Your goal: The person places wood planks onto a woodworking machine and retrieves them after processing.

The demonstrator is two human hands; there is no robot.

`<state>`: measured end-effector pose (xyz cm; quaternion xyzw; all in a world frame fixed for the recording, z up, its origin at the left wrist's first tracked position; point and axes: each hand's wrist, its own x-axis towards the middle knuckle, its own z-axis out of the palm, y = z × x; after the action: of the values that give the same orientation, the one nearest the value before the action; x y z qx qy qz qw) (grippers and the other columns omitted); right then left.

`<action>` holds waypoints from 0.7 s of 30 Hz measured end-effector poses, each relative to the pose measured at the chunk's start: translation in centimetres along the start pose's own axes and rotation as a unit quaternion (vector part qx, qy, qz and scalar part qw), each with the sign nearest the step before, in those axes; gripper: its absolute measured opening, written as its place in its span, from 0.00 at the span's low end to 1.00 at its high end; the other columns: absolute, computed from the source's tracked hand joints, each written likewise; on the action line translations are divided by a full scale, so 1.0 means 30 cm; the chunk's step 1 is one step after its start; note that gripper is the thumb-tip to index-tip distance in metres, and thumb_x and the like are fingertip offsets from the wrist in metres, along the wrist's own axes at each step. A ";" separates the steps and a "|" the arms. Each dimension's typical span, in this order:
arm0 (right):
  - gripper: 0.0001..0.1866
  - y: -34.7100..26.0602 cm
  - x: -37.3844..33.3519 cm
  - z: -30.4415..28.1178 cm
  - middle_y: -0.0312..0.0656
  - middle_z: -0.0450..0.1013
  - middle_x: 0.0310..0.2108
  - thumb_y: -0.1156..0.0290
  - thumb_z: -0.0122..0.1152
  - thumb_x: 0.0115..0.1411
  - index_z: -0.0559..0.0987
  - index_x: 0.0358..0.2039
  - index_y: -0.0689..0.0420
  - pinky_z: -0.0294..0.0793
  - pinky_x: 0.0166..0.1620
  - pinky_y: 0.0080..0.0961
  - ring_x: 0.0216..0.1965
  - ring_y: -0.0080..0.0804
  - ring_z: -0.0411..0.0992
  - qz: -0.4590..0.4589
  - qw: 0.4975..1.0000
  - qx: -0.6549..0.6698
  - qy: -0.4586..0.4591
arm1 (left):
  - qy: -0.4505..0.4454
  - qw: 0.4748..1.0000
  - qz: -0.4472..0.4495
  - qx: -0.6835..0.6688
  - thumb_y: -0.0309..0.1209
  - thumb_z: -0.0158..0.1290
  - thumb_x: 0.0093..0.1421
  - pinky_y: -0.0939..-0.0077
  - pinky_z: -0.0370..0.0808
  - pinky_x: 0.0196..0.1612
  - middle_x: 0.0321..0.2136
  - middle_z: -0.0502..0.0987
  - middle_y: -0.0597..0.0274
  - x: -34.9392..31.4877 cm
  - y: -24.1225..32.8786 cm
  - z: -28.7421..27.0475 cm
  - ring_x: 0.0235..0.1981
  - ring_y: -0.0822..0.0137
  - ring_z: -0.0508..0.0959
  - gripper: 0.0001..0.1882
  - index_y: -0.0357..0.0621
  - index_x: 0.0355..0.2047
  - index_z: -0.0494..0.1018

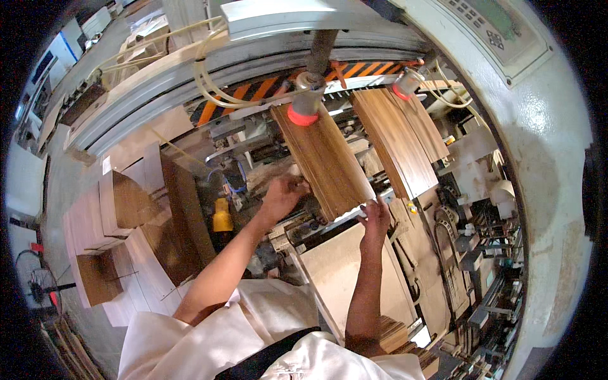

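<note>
A brown wood-grain panel (326,158) lies on the machine bed in front of me, under a clamp cylinder with a red-orange foot (303,114). My left hand (283,197) is at the panel's left edge, its fingers curled in and slightly blurred. Whether something small sits between them is hidden. At the near right corner of the same panel, my right hand (375,218) has its fingers closed on the edge. To the right lies a second, lighter wood-grain panel (396,142), with another red-footed clamp (405,85) at its far end.
Stacked boards (136,234) stand at my left, beside a yellow cylindrical part (222,216). A pale board (354,272) lies between me and the panel. A grey machine housing with a keypad (487,31) rises on the right. An orange-and-black striped guard (253,92) runs behind the clamps.
</note>
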<state>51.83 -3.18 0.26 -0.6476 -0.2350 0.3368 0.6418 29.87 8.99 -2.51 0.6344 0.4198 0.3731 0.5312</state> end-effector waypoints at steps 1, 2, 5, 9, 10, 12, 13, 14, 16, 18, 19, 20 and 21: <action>0.27 0.005 0.036 0.012 0.41 0.71 0.44 0.63 0.63 0.56 0.68 0.53 0.60 0.71 0.43 0.28 0.43 0.28 0.69 0.016 1.000 -0.019 0.017 | -0.016 0.999 0.020 0.041 0.43 0.54 0.57 0.67 0.71 0.37 0.32 0.78 0.47 -0.036 0.004 -0.014 0.33 0.58 0.78 0.23 0.31 0.39 0.72; 0.25 0.036 0.074 -0.002 0.41 0.71 0.42 0.65 0.62 0.56 0.69 0.51 0.61 0.71 0.42 0.27 0.42 0.29 0.70 -0.001 0.999 -0.045 0.018 | -0.046 0.993 0.007 0.105 0.44 0.54 0.57 0.65 0.72 0.37 0.33 0.78 0.45 -0.094 0.080 -0.033 0.34 0.56 0.78 0.24 0.32 0.41 0.71; 0.20 0.085 0.126 0.000 0.35 0.66 0.39 0.65 0.57 0.58 0.70 0.50 0.56 0.73 0.36 0.29 0.40 0.28 0.68 -0.016 0.993 -0.112 0.023 | -0.127 0.942 -0.017 0.311 0.44 0.51 0.58 0.59 0.73 0.40 0.35 0.76 0.43 -0.233 0.174 -0.088 0.38 0.49 0.77 0.25 0.34 0.44 0.68; 0.17 0.033 0.082 0.095 0.37 0.68 0.38 0.66 0.58 0.57 0.70 0.47 0.53 0.73 0.36 0.31 0.38 0.29 0.68 0.014 0.996 -0.074 0.050 | -0.200 0.888 -0.067 0.410 0.41 0.49 0.59 0.55 0.73 0.42 0.33 0.76 0.42 -0.285 0.199 -0.157 0.39 0.46 0.77 0.22 0.36 0.45 0.66; 0.17 0.041 0.083 0.089 0.37 0.68 0.38 0.65 0.59 0.57 0.70 0.46 0.53 0.73 0.36 0.31 0.38 0.29 0.68 0.011 0.996 -0.066 0.060 | -0.200 0.891 -0.075 0.401 0.35 0.48 0.57 0.54 0.74 0.39 0.31 0.77 0.43 -0.280 0.174 -0.150 0.36 0.45 0.77 0.18 0.35 0.43 0.66; 0.18 0.178 0.175 -0.066 0.36 0.69 0.38 0.64 0.59 0.56 0.70 0.46 0.51 0.72 0.35 0.32 0.38 0.29 0.69 -0.057 0.990 -0.085 0.095 | -0.229 0.888 -0.025 0.398 0.32 0.48 0.56 0.54 0.75 0.37 0.29 0.77 0.43 -0.264 0.206 -0.138 0.35 0.45 0.78 0.16 0.35 0.43 0.66; 0.18 0.045 0.070 0.039 0.36 0.69 0.38 0.65 0.59 0.56 0.70 0.46 0.51 0.72 0.35 0.31 0.37 0.28 0.69 0.008 0.991 -0.054 0.118 | -0.237 0.886 -0.015 0.398 0.30 0.47 0.55 0.53 0.75 0.37 0.28 0.77 0.43 -0.274 0.200 -0.146 0.34 0.45 0.78 0.16 0.35 0.42 0.66; 0.19 0.104 0.124 0.009 0.35 0.69 0.38 0.65 0.60 0.55 0.69 0.47 0.51 0.71 0.34 0.30 0.36 0.28 0.69 -0.005 0.992 -0.069 0.108 | -0.207 0.900 -0.005 0.385 0.28 0.46 0.54 0.54 0.76 0.36 0.28 0.77 0.42 -0.268 0.177 -0.140 0.33 0.47 0.79 0.15 0.34 0.42 0.66; 0.21 0.107 0.132 0.035 0.37 0.69 0.38 0.66 0.61 0.55 0.68 0.48 0.52 0.73 0.32 0.30 0.36 0.29 0.70 0.022 0.992 -0.064 0.104 | -0.209 0.903 -0.016 0.375 0.28 0.46 0.54 0.54 0.76 0.36 0.29 0.77 0.42 -0.256 0.164 -0.161 0.33 0.47 0.79 0.15 0.35 0.42 0.66; 0.22 0.052 0.098 0.085 0.38 0.70 0.37 0.64 0.63 0.54 0.67 0.47 0.52 0.76 0.30 0.32 0.34 0.32 0.71 0.050 0.991 -0.048 0.117 | -0.194 0.907 -0.007 0.374 0.27 0.45 0.54 0.55 0.76 0.35 0.28 0.77 0.43 -0.251 0.132 -0.146 0.34 0.48 0.79 0.15 0.34 0.42 0.66; 0.22 0.040 0.092 0.100 0.39 0.71 0.37 0.63 0.63 0.54 0.67 0.47 0.52 0.76 0.30 0.32 0.32 0.33 0.72 0.053 0.987 -0.063 0.137 | -0.189 0.912 0.006 0.363 0.27 0.45 0.54 0.55 0.76 0.35 0.28 0.77 0.43 -0.252 0.127 -0.144 0.33 0.48 0.79 0.15 0.34 0.42 0.67; 0.22 0.026 0.081 0.107 0.40 0.72 0.37 0.63 0.63 0.54 0.66 0.47 0.51 0.76 0.30 0.33 0.32 0.33 0.72 0.054 0.987 -0.063 0.134 | -0.184 0.917 0.019 0.353 0.26 0.46 0.53 0.56 0.76 0.35 0.28 0.77 0.44 -0.253 0.121 -0.146 0.33 0.48 0.79 0.15 0.34 0.42 0.67; 0.22 0.012 0.069 0.113 0.40 0.72 0.38 0.63 0.63 0.54 0.66 0.47 0.51 0.76 0.30 0.33 0.32 0.34 0.73 0.055 0.988 -0.063 0.131 | -0.178 0.922 0.030 0.342 0.26 0.46 0.53 0.56 0.76 0.34 0.28 0.77 0.44 -0.255 0.115 -0.147 0.33 0.48 0.79 0.15 0.34 0.42 0.67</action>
<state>50.64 0.60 -0.22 -0.7372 -0.1341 0.2684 0.6054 23.47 3.19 1.37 0.8457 0.4012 0.1037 0.3362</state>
